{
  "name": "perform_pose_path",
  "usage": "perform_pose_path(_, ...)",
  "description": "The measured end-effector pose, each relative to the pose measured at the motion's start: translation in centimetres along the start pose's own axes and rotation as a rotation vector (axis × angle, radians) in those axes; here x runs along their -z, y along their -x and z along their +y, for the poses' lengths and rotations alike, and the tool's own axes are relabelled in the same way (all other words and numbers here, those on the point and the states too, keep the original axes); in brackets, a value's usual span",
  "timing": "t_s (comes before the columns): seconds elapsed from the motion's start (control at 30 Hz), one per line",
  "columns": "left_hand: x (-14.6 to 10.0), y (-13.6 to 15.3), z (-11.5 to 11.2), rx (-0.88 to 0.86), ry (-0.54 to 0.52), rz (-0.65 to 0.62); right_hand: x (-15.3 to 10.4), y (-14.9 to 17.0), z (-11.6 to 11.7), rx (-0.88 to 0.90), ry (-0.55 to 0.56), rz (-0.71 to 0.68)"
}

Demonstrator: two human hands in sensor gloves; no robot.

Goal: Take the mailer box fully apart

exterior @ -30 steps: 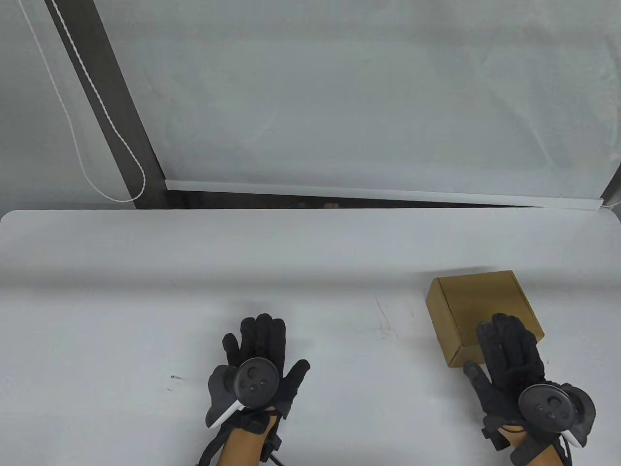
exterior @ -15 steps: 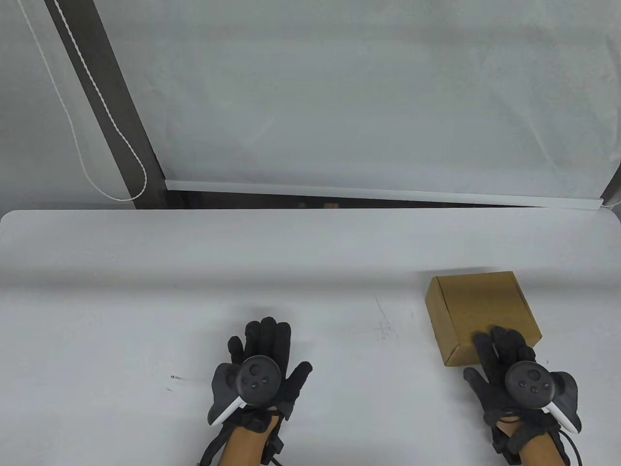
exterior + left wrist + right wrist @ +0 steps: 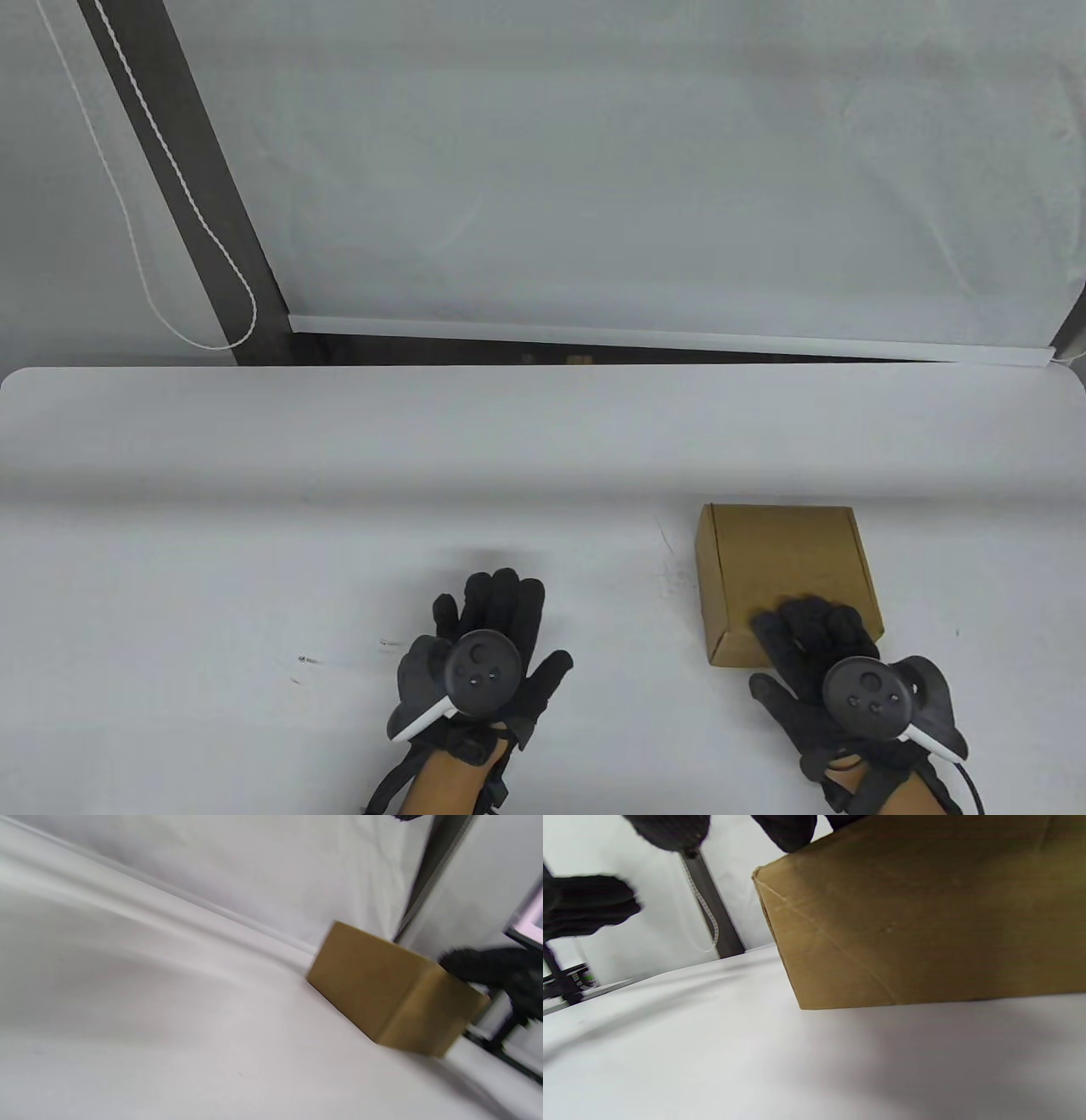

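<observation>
A closed brown cardboard mailer box (image 3: 785,564) sits on the white table (image 3: 254,526) at the right front. My right hand (image 3: 806,645) rests its curled fingers on the box's top at the near edge; the thumb lies spread on the table to the left, apart from the box. In the right wrist view the box (image 3: 925,921) fills the upper right, with fingertips (image 3: 785,832) over its top edge. My left hand (image 3: 488,628) lies flat and empty on the table, left of the box. The left wrist view shows the box (image 3: 390,993) and my right hand (image 3: 496,971) on it.
The table's far edge (image 3: 543,371) runs across the middle of the table view. Behind it are a white sheet, a white rail (image 3: 670,340), a dark post (image 3: 204,187) and a hanging cord (image 3: 212,246). Faint scuff marks (image 3: 674,560) lie left of the box.
My right hand has pulled the box left and nearer and turned it square to the table edge. My left hand has slid a little to the right.
</observation>
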State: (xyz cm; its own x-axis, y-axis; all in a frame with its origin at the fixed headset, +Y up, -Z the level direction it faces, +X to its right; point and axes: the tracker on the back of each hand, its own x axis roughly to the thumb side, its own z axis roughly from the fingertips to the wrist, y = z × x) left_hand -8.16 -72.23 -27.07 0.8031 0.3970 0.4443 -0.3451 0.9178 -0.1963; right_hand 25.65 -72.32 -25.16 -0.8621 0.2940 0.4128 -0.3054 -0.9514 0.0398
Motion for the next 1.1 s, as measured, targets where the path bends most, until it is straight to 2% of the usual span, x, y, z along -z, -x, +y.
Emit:
perform_pose_path(0.07, 0.4, -1.5, -0.5, 0.007, 0.012, -0.059, 0.2, -1.8, 0.5, -0.041, -0.017, -0.064)
perform_pose_path(0.2, 0.5, -4.4, -1.3, -0.028, 0.007, -0.216, 0.1, -4.6, 1.6, -0.015, -0.044, -0.157)
perform_pose_path(0.3, 0.6, -5.5, -1.5, -0.014, 0.0, -0.257, 0.0, -5.7, 2.0, -0.011, -0.048, -0.205)
perform_pose_path(0.43, 0.9, -5.7, -2.4, 0.031, 0.068, -0.258, -0.2, -7.0, 2.4, 0.083, -0.09, -0.258)
perform_pose_path(0.6, 1.5, -5.0, -3.8, 0.07, 0.225, -0.191, -0.2, -7.4, 2.7, 0.291, -0.182, -0.315)
perform_pose_path(0.7, 1.5, -4.8, -3.5, 0.041, 0.192, -0.18, 0.0, -6.0, 1.5, 0.357, -0.124, -0.323)
perform_pose_path(0.8, 1.3, -4.4, -3.2, 0.007, 0.18, -0.173, -0.1, -2.7, -0.3, 0.36, 0.048, -0.222)
perform_pose_path(0.87, 1.3, -4.1, -3.0, -0.018, 0.171, -0.177, -0.3, -0.1, -1.0, 0.314, 0.084, -0.108)
perform_pose_path(1.03, 1.0, -2.8, -2.2, -0.086, 0.088, -0.087, -0.9, 5.4, 0.0, 0.317, -0.03, 0.158)
perform_pose_path(1.1, 0.9, -2.0, -2.3, -0.115, 0.115, -0.027, -0.7, 6.2, 0.7, 0.371, -0.079, 0.171)
